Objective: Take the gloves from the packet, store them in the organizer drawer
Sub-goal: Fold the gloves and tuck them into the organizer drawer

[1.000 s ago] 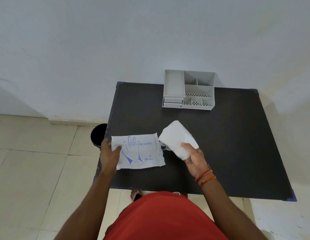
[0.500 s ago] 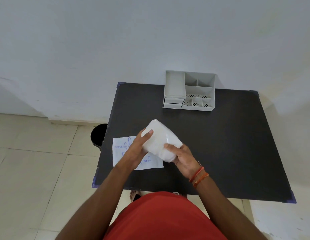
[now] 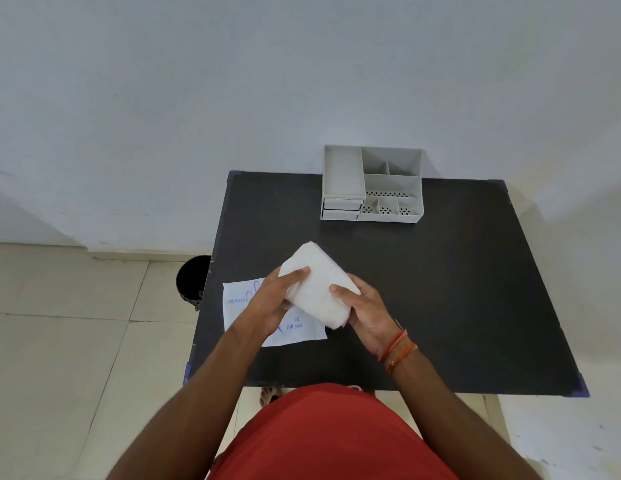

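So both hands are on the gloves (image 3: 317, 289) right now, a white folded wad of them held up just above the black table (image 3: 440, 289), roughly dead center of the view. The left hand (image 3: 271, 299) comes in from about 7 o'clock and has its fingers wrapped over the left side of the wad, fingertips pressing on top. The right hand (image 3: 366, 311) comes in from about 5 o'clock, cupping the wad from below and from the right, with the thumb laid on top. So both are gripping the gloves, neither one is loose. There are orange thread bands (image 3: 397, 348) on the right wrist.

The packet (image 3: 295, 329) is lying flat on the table under the left hand, at about 8 o'clock from the gloves. It's white with blue print; you can read "100" on it and part of a word starting "DISPOSA". The left forearm covers its middle.

The organizer (image 3: 371, 183) sits at the far edge of the table against the wall, about 1 o'clock from the gloves and well apart from them. It's grey, with open compartments on top and two small drawers (image 3: 342, 208) stacked at its front left, both pushed in.

A black bin (image 3: 193, 278) stands on the floor just off the table's left edge, around 9 o'clock.
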